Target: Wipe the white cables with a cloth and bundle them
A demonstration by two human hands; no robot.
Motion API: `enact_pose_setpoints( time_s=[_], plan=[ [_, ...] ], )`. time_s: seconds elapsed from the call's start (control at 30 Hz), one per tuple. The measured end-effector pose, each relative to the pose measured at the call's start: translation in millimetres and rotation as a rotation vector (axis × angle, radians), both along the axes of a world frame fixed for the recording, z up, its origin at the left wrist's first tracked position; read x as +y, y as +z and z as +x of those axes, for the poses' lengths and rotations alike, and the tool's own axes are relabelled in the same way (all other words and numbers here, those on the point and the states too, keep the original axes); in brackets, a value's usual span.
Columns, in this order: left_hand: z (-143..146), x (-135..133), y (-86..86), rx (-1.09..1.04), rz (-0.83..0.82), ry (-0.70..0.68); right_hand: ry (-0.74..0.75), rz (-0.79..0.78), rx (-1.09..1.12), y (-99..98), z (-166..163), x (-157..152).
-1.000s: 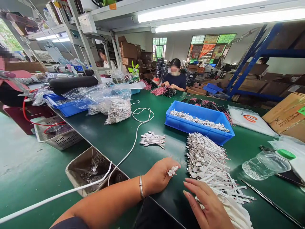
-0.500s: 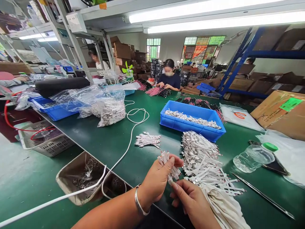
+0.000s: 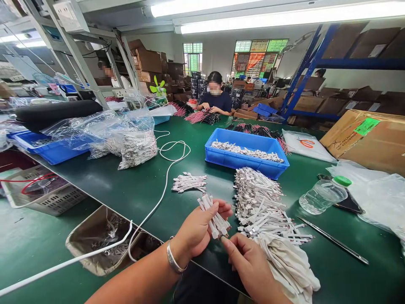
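My left hand (image 3: 198,226) grips a thick bundle of short white cables with metal ends (image 3: 213,215), held over the green workbench (image 3: 104,181). My right hand (image 3: 249,266) is close below it, thumb and fingertips at the bundle's lower end; whether it pinches a cable is hidden. Just right of my hands lies a large pile of the same cables (image 3: 257,202), its lower end resting on a white cloth (image 3: 284,266). A smaller bunch (image 3: 189,182) lies on the bench to the left.
A blue crate of cables (image 3: 240,158) stands ahead. A plastic bag of cables (image 3: 137,147), a loose white cord (image 3: 164,185), a water bottle (image 3: 324,196) and a steel rod (image 3: 332,240) lie around. A metal tray (image 3: 95,240) hangs below the bench edge. A co-worker (image 3: 215,101) sorts pink-tipped wires beyond.
The small tuft in my left hand has become a thick bundle, and my right hand has risen from the pile to it. The whole scene has slid left in view.
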State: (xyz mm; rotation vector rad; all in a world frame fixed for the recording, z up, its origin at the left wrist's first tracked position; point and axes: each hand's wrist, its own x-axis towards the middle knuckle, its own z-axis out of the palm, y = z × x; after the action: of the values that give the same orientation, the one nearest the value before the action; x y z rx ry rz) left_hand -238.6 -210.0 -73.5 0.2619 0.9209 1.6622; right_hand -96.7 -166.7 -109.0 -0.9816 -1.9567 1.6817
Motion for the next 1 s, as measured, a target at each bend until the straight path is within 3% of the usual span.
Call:
enact_pose_setpoints(
  time_s=[0.63, 0.83, 1.0],
  plan=[
    [3.0, 3.1, 2.0, -0.06, -0.002, -0.064, -0.077, -0.09, 0.05, 10.0, 2.2, 13.7],
    [3.0, 4.4, -1.1, -0.068, 0.023, -0.036, -0.18, -0.167, 0.127, 12.7, -1.2, 11.4],
    [6.1, 5.1, -0.8, -0.013, 0.075, 0.003, -0.157, -0.217, 0.172, 11.2, -11.0, 7.8]
  ],
)
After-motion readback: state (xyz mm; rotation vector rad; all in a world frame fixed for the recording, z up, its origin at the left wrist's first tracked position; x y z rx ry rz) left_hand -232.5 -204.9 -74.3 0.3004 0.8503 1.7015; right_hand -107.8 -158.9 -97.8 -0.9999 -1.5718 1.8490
